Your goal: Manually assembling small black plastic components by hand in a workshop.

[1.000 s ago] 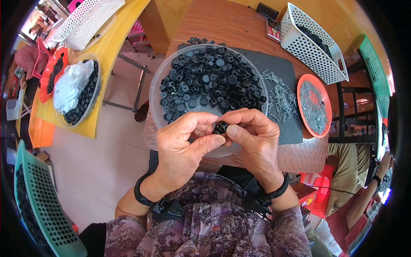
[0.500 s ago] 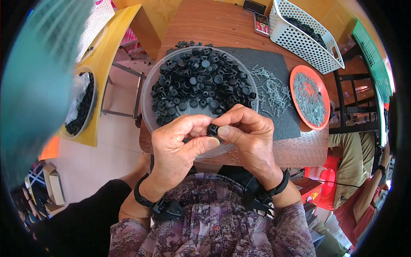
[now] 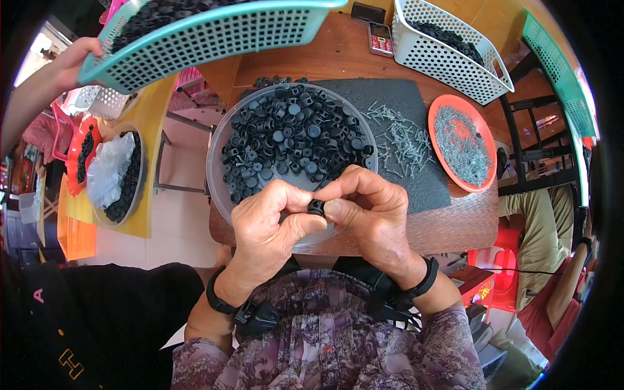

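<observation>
Black part [image 3: 316,207] between 2 grips [image 3: 376,222]

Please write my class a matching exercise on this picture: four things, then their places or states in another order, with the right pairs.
1. Small black part
2. Orange plate
3. Upper-left teal basket
4. Mobile phone

A. gripped by another person's hand
B. beside the white basket
C. held by the wearer's left hand and right hand
D. bearing small metal pieces

Pairs: 1-C; 2-D; 3-A; 4-B
</observation>
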Tool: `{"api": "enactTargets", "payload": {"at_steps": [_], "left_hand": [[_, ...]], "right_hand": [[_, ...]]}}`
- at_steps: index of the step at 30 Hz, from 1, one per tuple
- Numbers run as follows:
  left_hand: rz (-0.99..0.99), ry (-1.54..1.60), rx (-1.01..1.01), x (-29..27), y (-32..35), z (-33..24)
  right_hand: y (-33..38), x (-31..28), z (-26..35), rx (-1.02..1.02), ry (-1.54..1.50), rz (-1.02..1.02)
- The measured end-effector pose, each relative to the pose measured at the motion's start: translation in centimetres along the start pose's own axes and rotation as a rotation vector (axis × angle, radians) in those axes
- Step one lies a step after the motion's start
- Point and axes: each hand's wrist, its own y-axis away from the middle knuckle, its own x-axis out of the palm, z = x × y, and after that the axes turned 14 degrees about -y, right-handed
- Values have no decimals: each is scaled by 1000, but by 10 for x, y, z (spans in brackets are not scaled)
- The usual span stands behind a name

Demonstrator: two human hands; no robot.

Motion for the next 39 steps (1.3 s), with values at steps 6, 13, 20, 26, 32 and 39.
{"api": "enactTargets", "payload": {"at_steps": [6,13,20,26,32,39], "left_hand": [[-62,-125,138,3,-7,-2],[-87,-223,341,8,-19,0],[2,-249,244,7,-7,-2],[60,-327,191,8,-16,-17],[-235,-187,-172,-31,5,7],[-493,-92,-288,-53,0,32]], "right_hand": [[-1,1,3,9,-48,-7],[-2,-3,12,-26,94,-8],[-2,-15,18,59,104,96],[-26,-28,45,111,72,-143],[-109,-98,114,-400,656,-353],[-188,-250,205,-453,1263,-621]]}}
